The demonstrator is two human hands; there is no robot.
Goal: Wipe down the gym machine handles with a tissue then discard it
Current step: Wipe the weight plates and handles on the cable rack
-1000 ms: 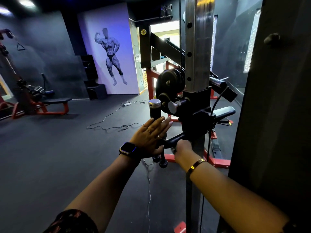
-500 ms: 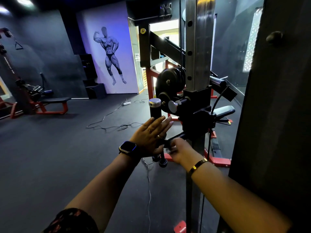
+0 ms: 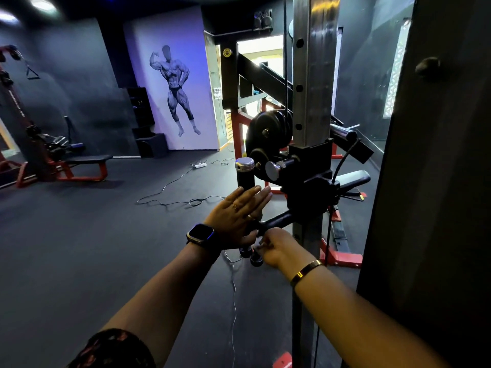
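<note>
Steel upright (image 3: 316, 75) and black pulley (image 3: 265, 128) crowd the handle (image 3: 276, 219); cable (image 3: 233, 301) trails below.

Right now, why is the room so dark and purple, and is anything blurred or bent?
Head view: dim room, violet light on the mural wall; glare at the doorway and on the upright; right hand slightly blurred; wide lens bows the edges.

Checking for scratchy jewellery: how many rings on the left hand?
2 on the left hand: one ring mid-hand, a second ring on the neighbouring finger, nearer the bar. More may be hidden.
</note>
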